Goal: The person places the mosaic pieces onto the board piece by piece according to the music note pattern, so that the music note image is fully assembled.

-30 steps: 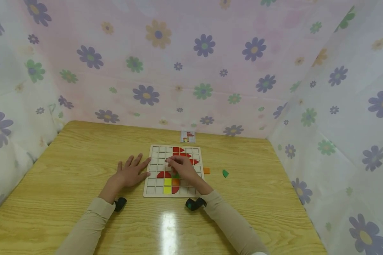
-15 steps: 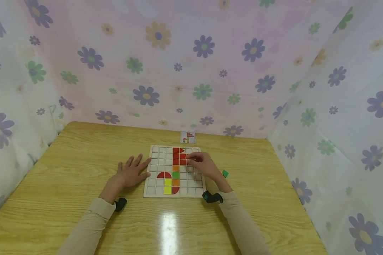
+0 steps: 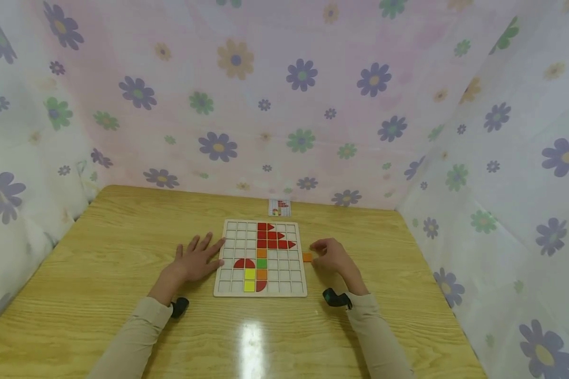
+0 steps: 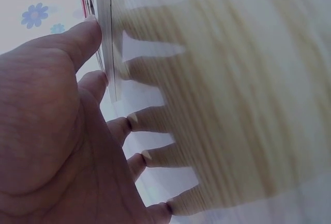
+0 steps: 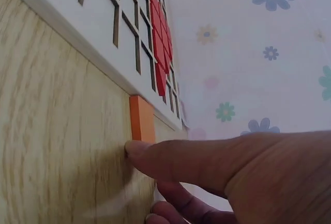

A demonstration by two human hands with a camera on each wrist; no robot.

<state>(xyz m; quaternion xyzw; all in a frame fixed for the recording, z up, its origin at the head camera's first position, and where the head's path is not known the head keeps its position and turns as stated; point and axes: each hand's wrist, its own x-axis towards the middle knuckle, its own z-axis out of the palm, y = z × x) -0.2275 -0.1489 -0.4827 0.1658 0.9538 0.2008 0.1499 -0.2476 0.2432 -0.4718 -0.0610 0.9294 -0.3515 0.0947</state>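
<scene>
A pale wooden grid board (image 3: 232, 292) lies on the table, bearing red, orange, green and yellow tiles. My left hand (image 3: 192, 265) rests at its left side with fingers spread, and the left wrist view shows two digits touching the board's edge. At the board's right side my right hand (image 3: 335, 259) is over the table, thumb and forefinger apart near an orange tile (image 3: 307, 257). In the right wrist view the thumb tip (image 5: 139, 150) overlaps the near end of that orange tile (image 5: 142, 120); contact is unclear. The forefinger is largely hidden there.
A small pattern card (image 3: 279, 208) lies behind the board, close to the flowered cloth wall (image 3: 265, 121). Cloth also encloses both sides. Each wrist wears a black camera mount (image 3: 335, 298). The wooden table (image 3: 204, 342) extends in front of the board.
My right hand has moved from over the board to its right side, beside the orange tile. It now covers where a green piece lay. My left hand has stayed put.
</scene>
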